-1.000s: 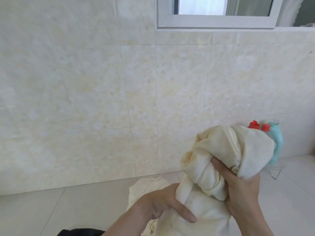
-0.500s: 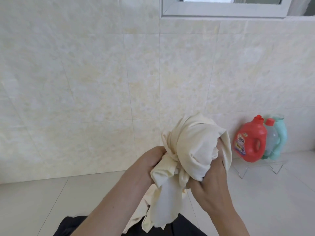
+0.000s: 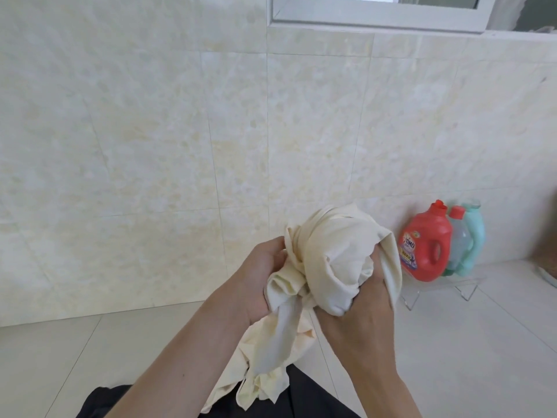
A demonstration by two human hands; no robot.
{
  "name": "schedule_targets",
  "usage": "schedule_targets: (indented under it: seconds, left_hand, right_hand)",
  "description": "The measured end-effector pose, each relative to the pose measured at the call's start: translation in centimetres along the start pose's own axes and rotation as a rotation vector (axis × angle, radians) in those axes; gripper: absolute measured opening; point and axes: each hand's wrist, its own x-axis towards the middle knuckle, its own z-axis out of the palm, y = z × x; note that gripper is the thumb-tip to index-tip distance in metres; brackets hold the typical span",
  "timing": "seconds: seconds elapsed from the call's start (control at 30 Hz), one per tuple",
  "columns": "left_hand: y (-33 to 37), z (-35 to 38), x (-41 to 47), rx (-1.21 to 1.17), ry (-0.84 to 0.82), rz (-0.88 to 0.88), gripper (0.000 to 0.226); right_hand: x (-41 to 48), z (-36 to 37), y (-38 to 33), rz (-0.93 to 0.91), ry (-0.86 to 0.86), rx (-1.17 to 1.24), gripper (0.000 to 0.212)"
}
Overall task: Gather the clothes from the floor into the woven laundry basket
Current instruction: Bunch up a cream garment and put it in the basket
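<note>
A cream-coloured garment [image 3: 331, 254] is bunched into a ball in front of me, with loose ends hanging down toward my lap. My left hand [image 3: 259, 279] grips its left side and my right hand [image 3: 361, 315] clutches it from below and the right. Both hands hold it above the floor. A brown blurred shape [image 3: 547, 248] at the far right edge may be the woven basket; I cannot tell.
A red detergent jug [image 3: 426, 245], a clear bottle with a red cap [image 3: 458, 236] and a teal bottle [image 3: 474, 233] stand on a clear rack against the tiled wall [image 3: 150, 131]. White floor tiles [image 3: 452, 342] spread around. Dark fabric [image 3: 316, 396] lies below my arms.
The garment moved left and lower, away from the bottles, and got bundled tighter. My left hand shifted up onto the bundle's side. The view tilted down slightly.
</note>
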Motion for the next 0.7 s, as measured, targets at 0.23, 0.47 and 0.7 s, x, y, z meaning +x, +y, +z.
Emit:
schedule_targets:
  seconds: [0.23, 0.47, 0.7]
  left_hand:
    - [1.6, -1.3, -2.4, 0.723, -0.339, 0.314, 0.113]
    - [-0.2, 2.0, -1.9, 0.844, 0.198, 1.058, 0.068]
    - [-2.7, 8.3, -1.4, 0.578, 0.313, 1.073, 0.039]
  right_hand:
    - [0.3, -2.5, -1.5, 0.071, 0.246, 0.188, 0.071]
    - [0.4, -5.6, -3.9, 0.09, 0.181, 0.324, 0.052]
    - [-2.4, -11.4, -6.3, 0.151, -0.112, 0.404, 0.106]
